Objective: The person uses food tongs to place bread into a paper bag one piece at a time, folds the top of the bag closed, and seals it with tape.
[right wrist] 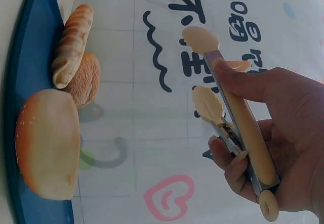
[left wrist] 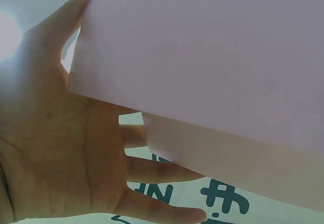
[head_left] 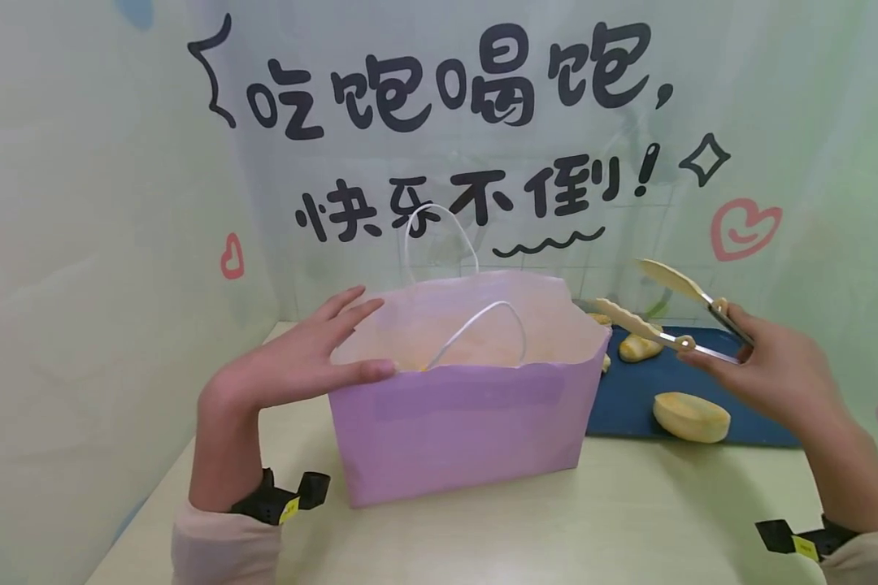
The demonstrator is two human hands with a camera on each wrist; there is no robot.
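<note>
On the pale tabletop [head_left: 629,520] stands a lilac paper bag [head_left: 468,431] with white cord handles [head_left: 439,236], its mouth open upward. The left hand [head_left: 300,361] lies along the bag's left end with fingers straight and spread, the thumb against the near rim and the other fingers reaching over the far side; the left wrist view shows the palm and fingers [left wrist: 157,171] pressed flat to the bag's paper wall. To the right, the right hand [head_left: 768,366] grips a pair of cream-tipped food tongs [head_left: 673,313], fingers curled round the metal arms, the scalloped tips parted and holding nothing, raised above a dark blue tray [head_left: 629,398] that sits just beside the bag. On the tray lie a round yellowish bun [head_left: 691,416], and behind it a ridged long roll [right wrist: 73,44] touching a brown bun [right wrist: 85,80]. Behind everything hangs a pale backdrop [head_left: 439,122] with black lettering and pink hearts.
</note>
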